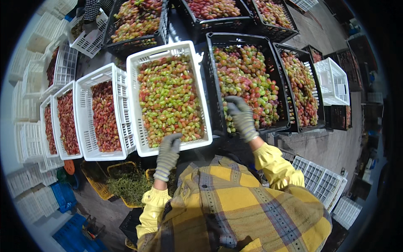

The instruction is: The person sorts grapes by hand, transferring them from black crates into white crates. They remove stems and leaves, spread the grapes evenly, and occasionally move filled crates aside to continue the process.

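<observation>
Loose green and reddish grapes fill a white plastic crate in front of me. My left hand, in a striped grey glove, is at this crate's near rim, fingertips over the grapes; whether it holds any cannot be told. To the right stands a black plastic crate of grape bunches. My right hand, gloved alike, reaches over that crate's near left part, fingers bent against the bunches. Its fingertips are partly hidden, so its grip is unclear.
White crates of red grapes stand at left. More black crates of grapes lie beyond and at right. Yellow baskets with green stems sit low at left. Another person's gloved hand is at a white crate, upper left.
</observation>
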The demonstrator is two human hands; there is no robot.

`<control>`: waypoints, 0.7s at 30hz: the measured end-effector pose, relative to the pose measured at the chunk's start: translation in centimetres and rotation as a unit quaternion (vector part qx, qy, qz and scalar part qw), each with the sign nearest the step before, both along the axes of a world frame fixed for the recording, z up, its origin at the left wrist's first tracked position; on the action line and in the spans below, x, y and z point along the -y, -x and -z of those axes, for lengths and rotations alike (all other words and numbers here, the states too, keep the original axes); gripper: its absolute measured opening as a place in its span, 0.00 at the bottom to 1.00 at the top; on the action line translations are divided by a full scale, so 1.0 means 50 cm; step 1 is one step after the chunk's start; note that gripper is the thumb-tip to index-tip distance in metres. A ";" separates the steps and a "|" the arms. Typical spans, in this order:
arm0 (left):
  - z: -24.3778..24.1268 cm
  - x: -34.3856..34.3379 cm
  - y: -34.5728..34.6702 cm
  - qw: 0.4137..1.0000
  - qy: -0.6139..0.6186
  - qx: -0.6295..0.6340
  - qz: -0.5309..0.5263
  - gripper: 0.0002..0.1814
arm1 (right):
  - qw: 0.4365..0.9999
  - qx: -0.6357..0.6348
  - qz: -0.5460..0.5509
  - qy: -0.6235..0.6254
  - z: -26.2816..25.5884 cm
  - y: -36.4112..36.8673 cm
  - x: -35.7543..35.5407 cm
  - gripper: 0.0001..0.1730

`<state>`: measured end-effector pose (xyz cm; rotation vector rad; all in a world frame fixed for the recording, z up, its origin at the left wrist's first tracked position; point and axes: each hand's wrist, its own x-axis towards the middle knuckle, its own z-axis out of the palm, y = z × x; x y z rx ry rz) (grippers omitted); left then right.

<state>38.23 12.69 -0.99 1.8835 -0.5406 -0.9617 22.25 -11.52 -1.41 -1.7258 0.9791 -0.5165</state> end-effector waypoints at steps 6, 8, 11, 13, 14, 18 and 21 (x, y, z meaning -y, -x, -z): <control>0.006 0.220 0.027 0.955 0.087 0.190 0.208 0.12 | 0.947 -0.216 0.069 0.229 0.047 0.146 0.136 0.39; -0.015 0.359 0.031 0.915 0.136 0.297 0.239 0.14 | 0.960 -0.178 0.076 0.202 0.085 0.136 0.181 0.41; 0.037 0.501 0.056 0.749 0.020 0.530 0.396 0.22 | 0.973 -0.104 0.120 0.169 0.110 0.094 0.253 0.26; 0.123 0.571 0.053 0.719 -0.008 0.629 0.297 0.23 | 0.975 -0.100 0.102 0.172 0.115 0.091 0.303 0.20; 0.130 0.603 0.048 0.719 -0.082 0.610 0.323 0.23 | 0.973 -0.098 0.103 0.182 0.123 0.101 0.320 0.20; 0.050 0.653 0.019 0.805 -0.104 0.441 0.383 0.27 | 0.975 -0.013 0.182 0.129 0.121 0.157 0.349 0.17; 0.102 0.646 -0.009 0.876 -0.078 0.341 0.333 0.23 | 0.949 0.038 0.292 0.113 0.130 0.222 0.337 0.14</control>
